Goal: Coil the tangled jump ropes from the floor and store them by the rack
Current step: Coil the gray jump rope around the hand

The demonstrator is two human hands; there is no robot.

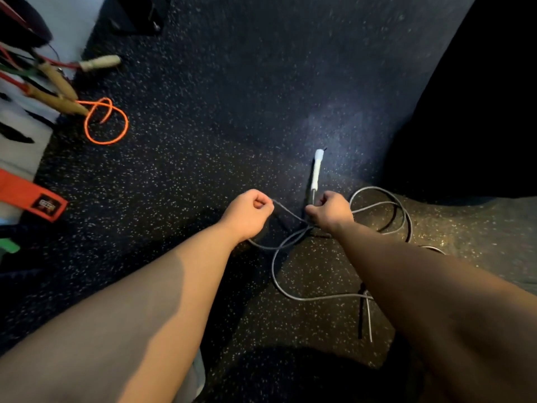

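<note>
A dark speckled rubber floor (203, 158) fills the frame, lit by a pale patch at centre right and a warmer patch at lower right. At the centre, the grey rope (286, 289) is seen partly lifted and partly spread on the floor in loose, crossing loops toward the lower right. A short stretch of it is held taut between the two hands. The left hand (247, 213) is closed into a fist with its fingers (260, 202) pinched on the rope's cord. The right hand (329, 212) is likewise closed, its fingers curled round the cord just below the white handle (317, 170), which stands upward from the fist, tilted slightly. Both bare forearms reach in from the bottom edge.

At the upper left of the frame, an orange rope (106, 122) lies in a small knotted loop on the floor, joined to wooden handles (58, 88) that are bunched with red and green cords at the left edge; the details there are blurred. Another pale handle (100, 63) lies just above them. At the left edge, an orange strap (32, 197) with a dark label is seen, well apart from the grey rope.
</note>
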